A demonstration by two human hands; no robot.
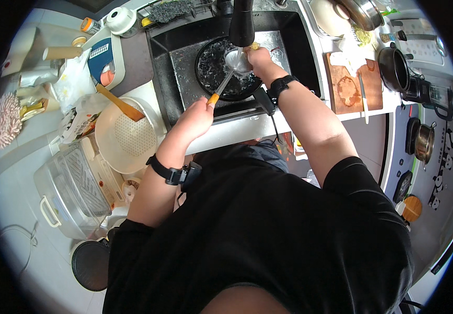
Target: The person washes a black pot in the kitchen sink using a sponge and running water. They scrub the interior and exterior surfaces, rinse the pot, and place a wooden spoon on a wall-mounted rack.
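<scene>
My left hand (198,117) grips the orange-yellow handle of a metal ladle (226,83) over the black sink (183,74). The ladle's bowl lies beneath the dark faucet (242,27), where water runs. My right hand (261,61) is at the bowl's right side, fingers closed around a yellowish thing (254,46), perhaps a sponge, mostly hidden by the fingers and the faucet. Below the ladle, a round black pan (210,59) sits in the sink with water and suds on it.
Right of the sink, a knife (363,94) lies on a wooden cutting board (336,78), near a black pot (393,68). At left are a white colander (108,145) with a wooden spatula (126,110) across it and a grey-rimmed bin (119,59). The sink's front edge runs below my hands.
</scene>
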